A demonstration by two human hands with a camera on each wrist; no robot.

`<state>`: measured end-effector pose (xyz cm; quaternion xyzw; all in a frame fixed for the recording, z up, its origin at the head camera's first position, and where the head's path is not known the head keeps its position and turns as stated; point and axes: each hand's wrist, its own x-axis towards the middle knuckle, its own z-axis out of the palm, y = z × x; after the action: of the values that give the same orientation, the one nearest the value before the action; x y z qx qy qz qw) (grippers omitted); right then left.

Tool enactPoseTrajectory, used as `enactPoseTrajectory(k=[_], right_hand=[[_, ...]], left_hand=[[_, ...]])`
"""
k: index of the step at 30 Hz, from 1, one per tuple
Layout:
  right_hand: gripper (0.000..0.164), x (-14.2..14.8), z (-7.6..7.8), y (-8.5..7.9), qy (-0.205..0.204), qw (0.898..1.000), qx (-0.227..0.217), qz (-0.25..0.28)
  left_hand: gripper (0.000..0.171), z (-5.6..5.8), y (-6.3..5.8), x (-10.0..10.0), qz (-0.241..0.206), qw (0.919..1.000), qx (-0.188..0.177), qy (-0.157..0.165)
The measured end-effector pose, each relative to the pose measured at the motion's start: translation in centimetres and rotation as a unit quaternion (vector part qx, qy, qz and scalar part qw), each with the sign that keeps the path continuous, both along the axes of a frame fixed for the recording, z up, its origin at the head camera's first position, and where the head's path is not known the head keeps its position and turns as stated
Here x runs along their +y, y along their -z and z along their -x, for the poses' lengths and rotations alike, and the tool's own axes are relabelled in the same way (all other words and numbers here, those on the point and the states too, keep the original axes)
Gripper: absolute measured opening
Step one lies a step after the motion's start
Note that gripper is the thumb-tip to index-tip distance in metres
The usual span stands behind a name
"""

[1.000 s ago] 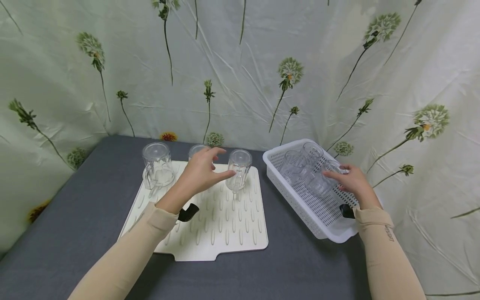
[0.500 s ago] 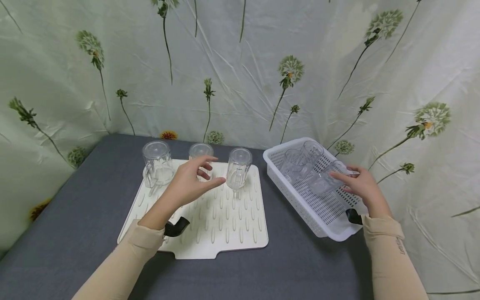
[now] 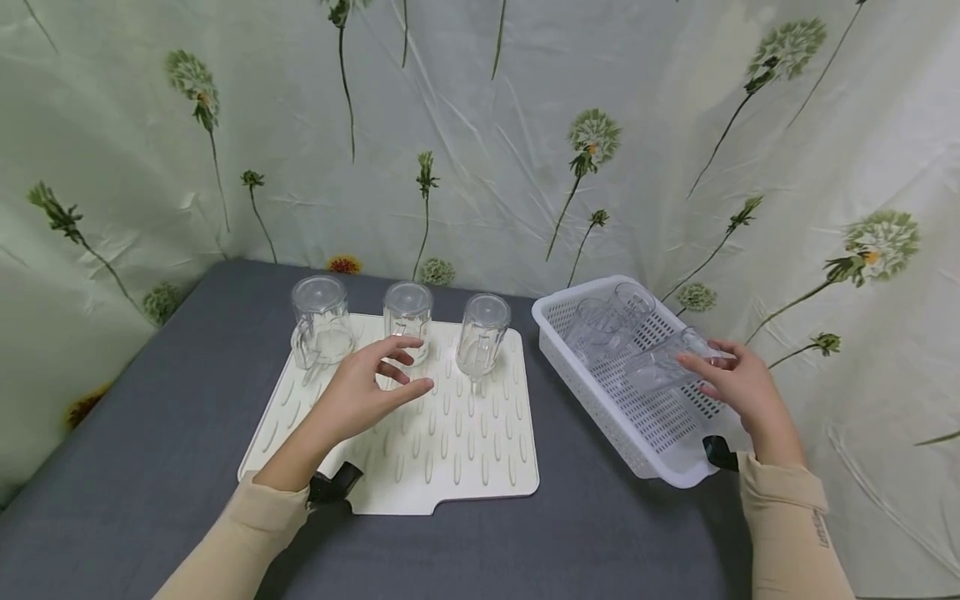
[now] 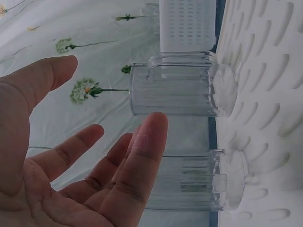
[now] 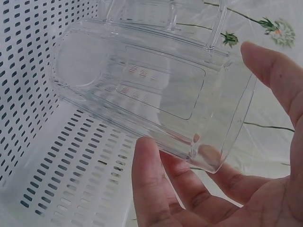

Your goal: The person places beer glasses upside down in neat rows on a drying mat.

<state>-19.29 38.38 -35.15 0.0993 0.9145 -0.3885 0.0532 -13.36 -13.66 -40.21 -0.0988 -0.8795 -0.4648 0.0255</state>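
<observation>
In the head view my right hand (image 3: 742, 387) grips a clear glass mug (image 3: 660, 362) by its rim end, over the white basket (image 3: 592, 417). The right wrist view has this mug (image 5: 161, 90) tilted, its base toward the basket wall, with fingers beneath and the thumb by the rim. My left hand (image 3: 363, 392) hovers over the white draining mat (image 3: 450, 454), fingers spread and holding nothing. Upside down along the mat's far side stand a left mug (image 3: 321, 321), a middle mug (image 3: 408, 312) and a right mug (image 3: 482, 337).
Two more clear mugs (image 3: 596, 329) lie at the basket's far end. A dark grey cloth (image 3: 562, 533) covers the table. Behind it hangs a pale curtain (image 3: 487, 167) printed with flowers.
My left hand has drawn back toward the near left, away from the mugs on the mat. My right hand has moved right and nearer, and the mug in it has tilted.
</observation>
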Motion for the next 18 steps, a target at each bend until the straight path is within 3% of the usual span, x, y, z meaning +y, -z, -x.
enactPoseTrajectory(k=[10,18], right_hand=[[0.100,-0.6,-1.4,-0.2,0.008,1.000,0.025,0.008],[0.096,-1.1,-2.2,-0.7,0.017,0.998,0.058,0.035]], left_hand=[[0.061,-0.9,0.8,-0.8,-0.036,0.9979,-0.016,0.052],[0.059,-0.8,0.8,-1.0,-0.039,0.9978,-0.014,0.052]])
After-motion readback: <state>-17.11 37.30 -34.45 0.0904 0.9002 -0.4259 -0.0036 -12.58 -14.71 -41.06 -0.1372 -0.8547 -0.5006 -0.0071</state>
